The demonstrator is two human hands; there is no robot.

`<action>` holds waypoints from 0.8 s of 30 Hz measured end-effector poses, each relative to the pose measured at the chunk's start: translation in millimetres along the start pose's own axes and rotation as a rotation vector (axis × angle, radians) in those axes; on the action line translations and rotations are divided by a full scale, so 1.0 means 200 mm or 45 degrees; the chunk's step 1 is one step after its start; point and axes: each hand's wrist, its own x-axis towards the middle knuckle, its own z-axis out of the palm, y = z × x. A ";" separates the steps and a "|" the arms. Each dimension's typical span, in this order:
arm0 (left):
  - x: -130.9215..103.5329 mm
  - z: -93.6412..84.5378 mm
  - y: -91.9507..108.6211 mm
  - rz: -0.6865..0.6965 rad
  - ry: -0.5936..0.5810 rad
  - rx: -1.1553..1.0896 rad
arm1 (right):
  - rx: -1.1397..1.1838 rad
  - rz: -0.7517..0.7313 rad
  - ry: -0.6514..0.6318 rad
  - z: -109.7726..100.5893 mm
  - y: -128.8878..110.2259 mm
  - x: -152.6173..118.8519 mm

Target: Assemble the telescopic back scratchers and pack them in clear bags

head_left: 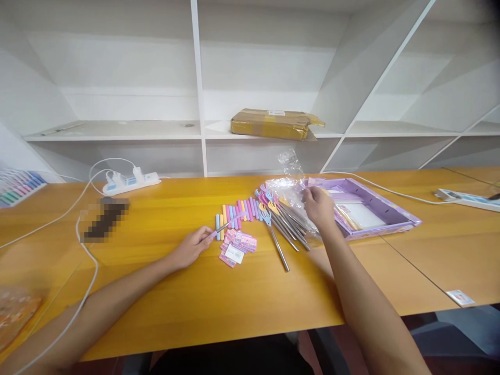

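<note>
My left hand (194,247) is closed on a thin metal rod with a purple handle (223,227), held over a row of pastel tubes (233,214). Just below the row lie several pink cards (240,241), a white one on top. My right hand (319,207) has its fingers pinched at the edge of a clear plastic bag (287,188). Between the hands rests a pile of metal rods (291,224) with small claw-shaped ends in blue, pink and yellow. One blue-clawed rod (279,250) lies apart in front.
A purple open box (390,213) sits right of my right hand. Power strips (133,183) with white cables lie at the back left and far right. A taped cardboard box (269,124) is on the shelf. Pens (19,187) stand far left.
</note>
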 end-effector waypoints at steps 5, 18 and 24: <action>-0.01 0.03 -0.03 0.131 0.114 -0.057 | 0.763 -0.046 -0.323 0.11 -0.24 -0.20; -0.08 0.14 0.13 0.218 0.042 -0.112 | 1.054 -0.405 -1.235 0.28 -0.59 -0.80; -0.11 0.19 0.14 0.188 0.007 -0.206 | 1.259 -0.091 -1.269 0.28 -0.59 -0.79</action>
